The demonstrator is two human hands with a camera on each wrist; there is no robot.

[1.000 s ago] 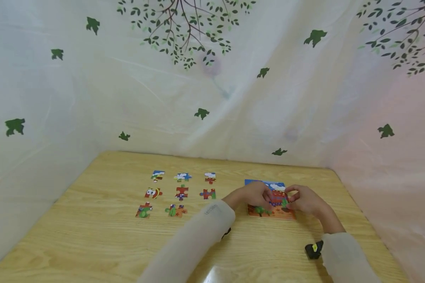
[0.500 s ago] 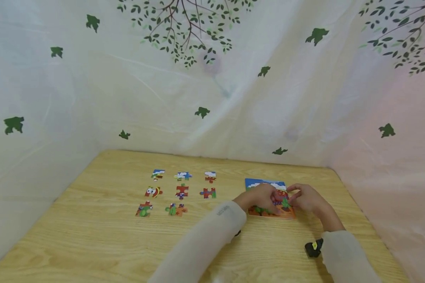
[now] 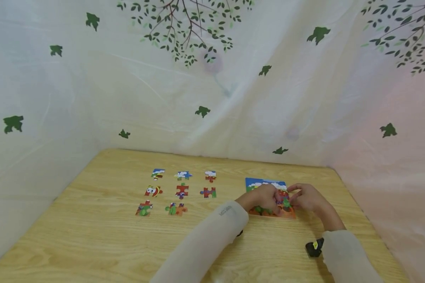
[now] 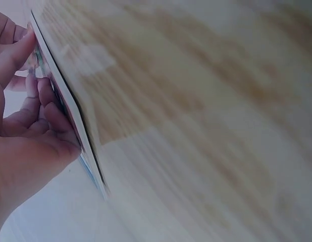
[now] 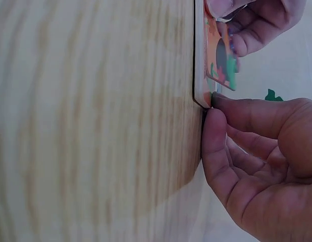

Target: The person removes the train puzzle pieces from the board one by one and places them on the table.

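A picture puzzle board (image 3: 265, 182) with blue sky and orange ground lies at the right of the table. Over its lower part, my left hand (image 3: 265, 197) holds a puzzle piece (image 5: 220, 56), orange with green, which is tilted up from the board in the right wrist view. Curled left fingers (image 4: 54, 113) lie close along the board in the left wrist view. At the board's right edge, my right hand (image 3: 306, 198) pinches the corner between thumb (image 5: 247, 113) and forefinger. The left hand hides much of the picture's middle.
Several loose puzzle pieces (image 3: 182, 191) lie in rows on the wooden table (image 3: 109, 243), left of the board. A black wrist device (image 3: 314, 248) sits at the right sleeve. Behind the table hangs a pale curtain (image 3: 156, 98) printed with leaves.
My left hand has shifted a little to the right over the board, toward the right hand. The right hand stays at the board's edge, and the loose pieces lie as before.
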